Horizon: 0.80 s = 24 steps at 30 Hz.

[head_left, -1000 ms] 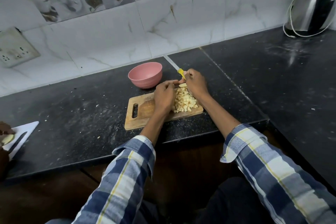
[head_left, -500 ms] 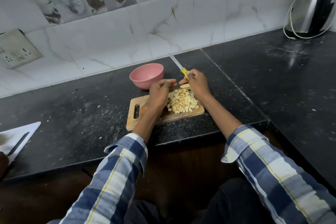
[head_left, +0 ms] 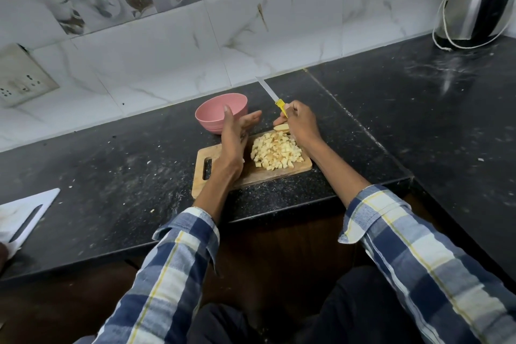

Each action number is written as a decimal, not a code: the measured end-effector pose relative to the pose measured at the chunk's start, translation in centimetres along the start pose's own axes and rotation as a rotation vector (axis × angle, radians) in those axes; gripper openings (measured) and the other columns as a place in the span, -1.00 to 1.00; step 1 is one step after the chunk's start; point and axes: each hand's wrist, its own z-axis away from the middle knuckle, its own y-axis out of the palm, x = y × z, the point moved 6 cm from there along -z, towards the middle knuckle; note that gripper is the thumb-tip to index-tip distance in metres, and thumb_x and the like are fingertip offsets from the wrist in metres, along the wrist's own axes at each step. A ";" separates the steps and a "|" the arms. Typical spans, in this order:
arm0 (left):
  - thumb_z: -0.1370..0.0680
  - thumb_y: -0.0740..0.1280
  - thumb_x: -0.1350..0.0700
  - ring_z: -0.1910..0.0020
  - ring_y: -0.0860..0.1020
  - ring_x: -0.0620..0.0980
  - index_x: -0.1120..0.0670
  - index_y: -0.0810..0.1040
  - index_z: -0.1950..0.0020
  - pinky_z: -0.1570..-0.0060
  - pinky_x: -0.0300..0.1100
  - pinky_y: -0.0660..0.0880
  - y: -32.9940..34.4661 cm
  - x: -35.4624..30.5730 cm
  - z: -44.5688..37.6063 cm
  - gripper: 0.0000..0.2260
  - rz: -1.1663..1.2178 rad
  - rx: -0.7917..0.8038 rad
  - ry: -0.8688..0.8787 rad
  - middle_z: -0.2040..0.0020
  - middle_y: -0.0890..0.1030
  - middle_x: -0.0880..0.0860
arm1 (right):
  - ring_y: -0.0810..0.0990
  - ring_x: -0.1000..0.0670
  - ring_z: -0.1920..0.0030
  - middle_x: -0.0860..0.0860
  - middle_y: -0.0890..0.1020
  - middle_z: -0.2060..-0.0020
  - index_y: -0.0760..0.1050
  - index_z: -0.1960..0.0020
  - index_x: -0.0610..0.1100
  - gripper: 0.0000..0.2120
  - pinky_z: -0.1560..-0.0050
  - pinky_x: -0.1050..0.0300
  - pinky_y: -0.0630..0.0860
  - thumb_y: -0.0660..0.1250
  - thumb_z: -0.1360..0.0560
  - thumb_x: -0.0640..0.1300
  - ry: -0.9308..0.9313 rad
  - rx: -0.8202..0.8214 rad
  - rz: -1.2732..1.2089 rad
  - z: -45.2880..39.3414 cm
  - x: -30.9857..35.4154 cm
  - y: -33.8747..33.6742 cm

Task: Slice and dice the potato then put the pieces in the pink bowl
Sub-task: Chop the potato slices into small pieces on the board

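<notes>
Head view. Left hand [head_left: 233, 134] is raised above the near-left part of the wooden cutting board [head_left: 220, 153], fingers straight and spread, holding nothing. Right hand [head_left: 301, 124] is at the board's far right corner, curled round the yellow handle of a small knife [head_left: 275, 99]; the blade points up and away toward the tiled wall. The same hand's fingertips also appear to rest on one undiced potato slice [head_left: 281, 127] at the board's far edge; whether it is pinched or only touched, cannot tell.

Diced potato pile [head_left: 276, 152] sits on the right half of the board. Pink bowl [head_left: 215, 120] stands on the black counter just beyond the board's far-left corner; nothing visible inside from this angle.

Judgement: dicing nearly complete; one slice remains, then transfer.

Notes for doing it well:
- Lay the slice flat on bare board, clear of the pile.
- Bring the left hand down to steady it, fingertips tucked back from the blade.
- Turn the blade down before cutting.
- Risk: cubes near the board's right edge could spill onto the counter.

Also present, well left of the board: a white cutting board [head_left: 25, 212]. Well right: an electric kettle [head_left: 474, 3].
</notes>
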 end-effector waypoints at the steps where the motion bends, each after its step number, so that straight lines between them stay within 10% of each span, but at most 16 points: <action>1: -0.67 -0.26 -0.37 -0.44 0.43 -0.08 0.04 0.60 -0.39 -0.49 -0.05 0.19 0.2 -0.1 0.3 -0.21 -0.065 0.004 0.018 -0.44 0.54 0.03 | 0.45 0.29 0.52 0.01 0.75 0.22 0.52 -0.02 -0.21 -0.73 0.34 0.18 0.31 0.14 -0.73 -0.08 -0.001 0.002 0.002 0.0 0.0 0.0; 6: -0.66 -0.24 -0.37 -0.50 0.19 -0.02 0.00 0.20 -0.64 -0.58 0.09 0.11 2.1 -0.2 1.5 -0.29 -0.711 0.038 0.144 -0.48 0.28 0.01 | 0.49 0.27 0.48 -0.01 0.75 0.23 0.50 0.02 -0.20 -0.73 0.27 0.11 0.41 0.14 -0.73 -0.08 -0.031 0.006 0.005 0.4 0.3 -0.1; 13: -0.60 -0.29 -0.42 -0.67 -0.10 0.02 -0.06 -0.19 -0.70 -0.63 0.18 -0.12 1.2 1.1 2.0 -0.25 -0.930 0.111 0.122 -0.70 -0.03 0.05 | 0.66 0.09 0.19 0.02 0.74 0.23 0.51 0.02 -0.21 -0.72 0.03 0.00 0.56 0.14 -0.72 -0.08 -0.041 0.009 0.050 0.6 0.5 -0.1; 19: -0.70 -0.17 -0.33 -0.52 0.28 -0.09 0.03 0.07 -0.70 -0.53 -0.08 0.14 -1.5 -0.7 2.0 -0.33 -0.199 0.007 0.012 -0.64 0.25 0.06 | 0.64 0.09 0.18 0.03 0.74 0.22 0.51 -0.01 -0.20 -0.74 0.03 -0.03 0.57 0.14 -0.73 -0.08 -0.036 0.011 0.067 0.6 0.5 -0.2; 24: -0.68 0.31 0.14 -0.08 0.64 -0.05 0.10 0.66 -0.25 -0.05 -0.22 0.56 -4.9 -0.8 1.9 -0.80 -0.417 0.088 0.039 -0.18 0.69 0.04 | 0.60 0.13 0.25 0.03 0.74 0.21 0.50 0.02 -0.15 -0.76 0.11 0.04 0.53 0.15 -0.73 -0.09 -0.039 0.011 0.074 0.5 0.6 -0.2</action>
